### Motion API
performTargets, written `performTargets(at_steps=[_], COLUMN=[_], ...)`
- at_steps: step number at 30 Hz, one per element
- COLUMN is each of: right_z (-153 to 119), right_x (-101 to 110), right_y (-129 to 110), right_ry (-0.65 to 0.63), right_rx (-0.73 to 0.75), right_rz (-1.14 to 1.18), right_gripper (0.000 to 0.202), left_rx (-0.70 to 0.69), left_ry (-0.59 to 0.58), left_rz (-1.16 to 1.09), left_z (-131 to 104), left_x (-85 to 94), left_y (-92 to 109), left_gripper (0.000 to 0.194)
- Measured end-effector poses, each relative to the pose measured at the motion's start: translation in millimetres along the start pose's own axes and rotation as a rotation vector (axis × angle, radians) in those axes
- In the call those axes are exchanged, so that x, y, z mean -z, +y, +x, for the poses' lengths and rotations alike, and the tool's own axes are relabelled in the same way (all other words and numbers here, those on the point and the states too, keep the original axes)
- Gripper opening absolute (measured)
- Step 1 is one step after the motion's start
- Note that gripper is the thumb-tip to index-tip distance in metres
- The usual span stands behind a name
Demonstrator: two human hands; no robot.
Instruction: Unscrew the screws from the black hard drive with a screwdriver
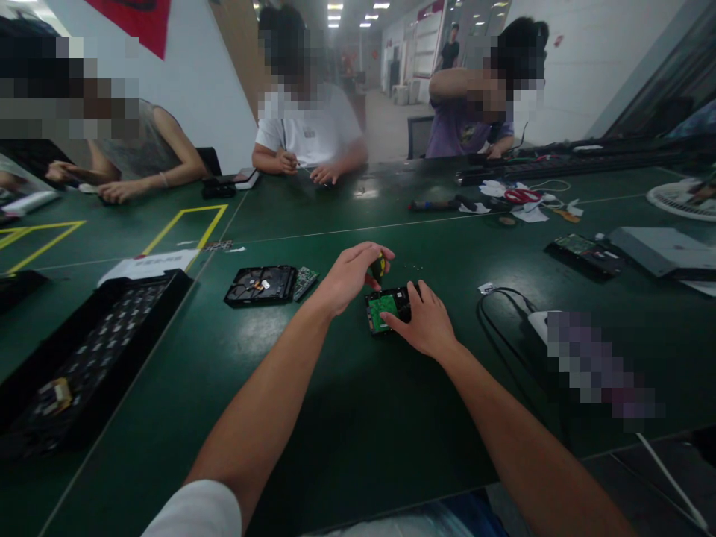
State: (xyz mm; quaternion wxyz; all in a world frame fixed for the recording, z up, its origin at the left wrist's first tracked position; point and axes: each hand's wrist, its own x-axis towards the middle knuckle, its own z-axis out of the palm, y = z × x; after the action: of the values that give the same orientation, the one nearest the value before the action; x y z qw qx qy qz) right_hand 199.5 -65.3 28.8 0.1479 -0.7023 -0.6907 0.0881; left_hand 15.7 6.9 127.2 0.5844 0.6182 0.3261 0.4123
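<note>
A hard drive [382, 314] lies on the green table with its green circuit board facing up. My left hand [353, 277] is closed around the black and yellow handle of a screwdriver [379, 266], upright over the drive's far edge. Its tip is too small to make out. My right hand [426, 321] grips the drive from the right, thumb on the board and fingers over the far side. Left of them sits another hard drive case [260, 286] with small parts on it, and a loose circuit board [305, 283] leans beside it.
A long black tray [95, 358] with small parts stands at left. Tiny screws [414, 267] lie beyond my hands. At right are a cable [485, 321], another hard drive [585, 255] and a grey metal box [665, 252]. Several people sit across the table [358, 432].
</note>
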Motion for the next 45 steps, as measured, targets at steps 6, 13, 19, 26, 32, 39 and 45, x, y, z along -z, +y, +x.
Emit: performTargets(at_steps=[6, 13, 19, 26, 32, 39, 45], right_z=[0.2, 1.8, 0.9, 1.0, 1.3, 0.9, 1.3], right_x=[1.7, -0.2, -0.6, -0.2, -1.5, 0.9, 1.3], right_y=[-1.9, 0.3, 1.2, 0.6, 0.9, -0.8, -1.3], right_ry=[0.001, -0.019, -0.011, -0.012, -0.003, 0.0, -0.027], right_rx=[0.002, -0.006, 0.006, -0.002, -0.004, 0.007, -0.015], right_rz=[0.002, 0.003, 0.007, 0.011, 0.004, 0.01, 0.016], right_gripper=[0.107, 0.11, 0.11, 0.11, 0.11, 0.109, 0.11], left_rx=[-0.022, -0.065, 0.023, 0.047, -0.003, 0.017, -0.053], left_ry=[-0.022, -0.034, -0.062, -0.026, -0.01, -0.061, -0.052], left_rz=[-0.017, 0.14, -0.034, -0.086, 0.021, -0.178, 0.071], left_z=[-0.3, -0.2, -3.2, -3.6, -2.2, -2.3, -0.2], left_x=[-3.4, -1.9, -5.8, -6.9, -1.7, -4.4, -1.9], left_y=[-1.9, -2.2, 2.3, 4.6, 3.1, -0.6, -4.5], left_gripper=[0.037, 0.028, 0.026, 0.014, 0.024, 0.027, 0.028])
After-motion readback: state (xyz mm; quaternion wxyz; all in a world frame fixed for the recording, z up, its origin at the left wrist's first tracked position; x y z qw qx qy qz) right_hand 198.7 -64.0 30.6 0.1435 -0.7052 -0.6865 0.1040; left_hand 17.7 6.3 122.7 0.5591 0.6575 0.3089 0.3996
